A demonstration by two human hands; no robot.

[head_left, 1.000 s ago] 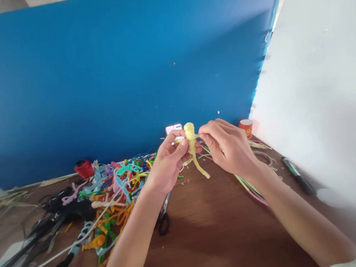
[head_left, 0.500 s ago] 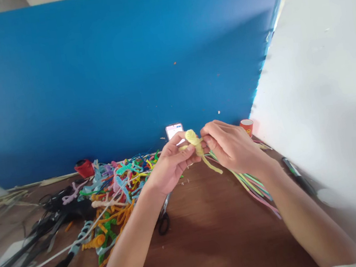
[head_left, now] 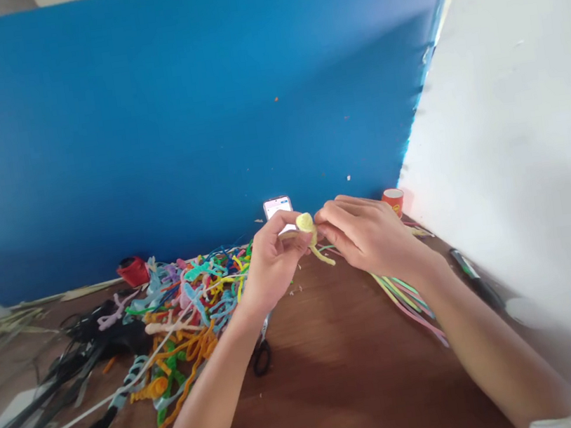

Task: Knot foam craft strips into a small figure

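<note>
A pale yellow pipe-cleaner figure [head_left: 305,223] with a coiled, rounded top is pinched between the thumb and fingers of my left hand [head_left: 273,258]. One loose yellow end hangs below it, toward the lower right. Close by on the right, my right hand [head_left: 359,230] has its thumb and forefinger pressed together at the figure's side. Its fingertips seem to grip a bit of the yellow pipe cleaner, mostly hidden by the fingers. Behind my left hand a phone [head_left: 277,206] with a lit screen leans against the blue panel.
A heap of coloured pipe cleaners [head_left: 205,289] spreads over the left of the brown table [head_left: 339,369]. Black-handled scissors [head_left: 261,356] lie below my left wrist. Pastel pipe cleaners [head_left: 404,303] lie under my right forearm. A red cup [head_left: 394,201] and a marker [head_left: 465,263] are at the right.
The yellow figure has been turned in my left fingers, so its rounded top faces me more and its loose end points lower. My right hand has shifted slightly left.
</note>
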